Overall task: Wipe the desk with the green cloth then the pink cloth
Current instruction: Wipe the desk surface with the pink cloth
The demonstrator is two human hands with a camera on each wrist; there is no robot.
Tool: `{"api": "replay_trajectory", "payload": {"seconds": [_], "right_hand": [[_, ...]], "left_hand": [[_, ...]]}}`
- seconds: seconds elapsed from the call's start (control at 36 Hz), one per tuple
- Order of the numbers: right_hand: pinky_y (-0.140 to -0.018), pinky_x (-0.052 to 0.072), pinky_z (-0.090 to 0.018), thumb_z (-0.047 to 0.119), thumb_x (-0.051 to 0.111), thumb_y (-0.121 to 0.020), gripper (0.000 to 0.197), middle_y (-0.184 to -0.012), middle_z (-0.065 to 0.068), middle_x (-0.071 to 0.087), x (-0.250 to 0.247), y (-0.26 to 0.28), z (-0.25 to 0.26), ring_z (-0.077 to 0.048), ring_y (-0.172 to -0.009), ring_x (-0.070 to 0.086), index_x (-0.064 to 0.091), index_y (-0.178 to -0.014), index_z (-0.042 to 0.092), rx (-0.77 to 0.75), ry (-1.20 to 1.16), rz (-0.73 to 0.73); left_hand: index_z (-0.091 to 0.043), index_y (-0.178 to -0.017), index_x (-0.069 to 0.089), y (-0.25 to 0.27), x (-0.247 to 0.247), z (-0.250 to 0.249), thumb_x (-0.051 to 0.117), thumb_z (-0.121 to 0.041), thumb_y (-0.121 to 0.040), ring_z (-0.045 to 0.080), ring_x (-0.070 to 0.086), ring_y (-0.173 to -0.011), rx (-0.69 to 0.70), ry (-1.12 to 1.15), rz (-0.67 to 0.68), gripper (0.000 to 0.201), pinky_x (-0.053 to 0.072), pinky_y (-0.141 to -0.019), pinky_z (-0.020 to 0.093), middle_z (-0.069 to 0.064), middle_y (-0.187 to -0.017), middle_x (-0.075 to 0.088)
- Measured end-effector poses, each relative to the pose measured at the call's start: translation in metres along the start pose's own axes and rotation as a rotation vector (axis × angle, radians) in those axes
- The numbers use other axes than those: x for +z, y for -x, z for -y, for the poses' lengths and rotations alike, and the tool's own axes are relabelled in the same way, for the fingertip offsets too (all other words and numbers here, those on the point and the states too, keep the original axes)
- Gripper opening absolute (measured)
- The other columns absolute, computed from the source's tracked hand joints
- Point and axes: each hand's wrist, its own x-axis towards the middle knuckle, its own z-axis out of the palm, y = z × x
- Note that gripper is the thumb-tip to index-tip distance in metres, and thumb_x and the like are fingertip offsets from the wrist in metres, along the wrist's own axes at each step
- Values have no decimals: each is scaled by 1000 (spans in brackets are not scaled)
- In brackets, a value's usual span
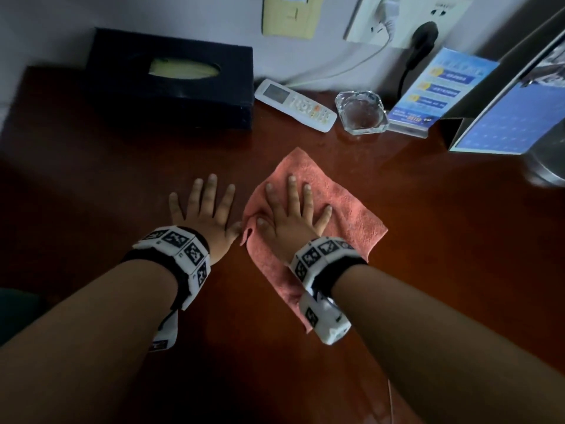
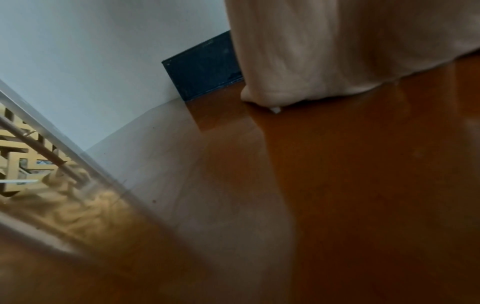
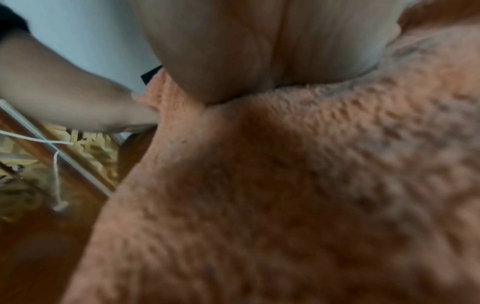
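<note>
The pink cloth (image 1: 333,209) lies spread on the dark red-brown desk (image 1: 428,240), right of centre. My right hand (image 1: 290,209) presses flat on the cloth with fingers straight and spread. Beside it, my left hand (image 1: 204,206) lies flat on the bare desk, its thumb at the cloth's left edge. The right wrist view is filled with the pink cloth (image 3: 285,185) under my right hand (image 3: 259,51). The left wrist view shows my left hand (image 2: 324,51) resting on the desk (image 2: 363,185). No green cloth is in view.
A black tissue box (image 1: 171,81) stands at the back left. A white remote (image 1: 295,104), a glass ashtray (image 1: 360,113), a blue leaflet stand (image 1: 440,90) and a blue-faced display (image 1: 513,111) line the back right. Wall sockets with cables (image 1: 406,22) are above.
</note>
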Motion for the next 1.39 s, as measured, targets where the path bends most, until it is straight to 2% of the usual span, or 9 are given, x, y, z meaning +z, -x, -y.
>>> {"api": "replay_trajectory", "payload": {"seconds": [0.25,0.47,0.67,0.78,0.89,1.03,1.19,1.39], "right_hand": [[-107,-13,-66,60,21,-95,64,-155,6,-29,-35,-56,4,-24,-142,-28,-14,-146,44,-3,7,-40],[-109,-13,-59,60,24,-95,63,-156,12,-24,-48,-74,-31,-20,-144,-21,-9,-147,46,-17,19,-79],[-113,-10,-56,64,25,-93,68,-158,7,-21,-62,-71,-99,-21,-145,-18,-12,-147,43,129,14,-105],[-114,-8,-56,65,27,-92,71,-159,6,-16,-67,-67,-129,-20,-146,-14,-6,-149,40,246,-11,-157],[-111,-8,-58,64,29,-92,68,-160,5,-12,-68,-67,-132,-22,-146,-12,-2,-149,43,326,-66,-215],[-110,-8,-64,63,30,-92,69,-160,0,-12,-56,-65,-110,-28,-146,-11,6,-151,36,395,-78,-274],[-107,-11,-67,66,23,-92,68,-156,2,-27,-37,-38,-69,-26,-143,-23,-8,-148,44,287,-8,-165],[-102,-17,-69,64,25,-92,70,-154,0,-32,-11,-9,-16,-30,-140,-31,-12,-147,43,19,40,-78]], "left_hand": [[-31,-142,-29,1,1,4,5,-59,-94,24,-32,-139,26,7,6,65,-11,-112,57,2,-146,-42],[-33,-140,-32,0,0,3,7,-61,-93,23,-31,-139,22,0,4,67,-10,-112,56,1,-148,-40],[-33,-132,-38,1,1,5,4,-61,-93,24,-32,-138,34,6,6,64,-11,-111,57,2,-147,-42],[-33,-138,-34,0,2,6,5,-61,-93,24,-33,-138,38,15,16,66,-12,-111,56,2,-146,-43],[-34,-141,-30,-2,2,7,7,-60,-94,24,-33,-138,55,34,9,66,-13,-111,57,1,-147,-42],[-34,-142,-28,-3,2,7,8,-60,-94,24,-31,-139,60,33,-8,65,-11,-111,57,0,-148,-40],[-36,-143,-26,-5,4,6,10,-60,-94,24,-30,-139,62,44,-20,66,-10,-111,57,-1,-148,-39],[-37,-145,-22,-6,7,5,11,-60,-94,24,-26,-141,41,46,-64,65,-7,-112,57,-2,-151,-35]]}}
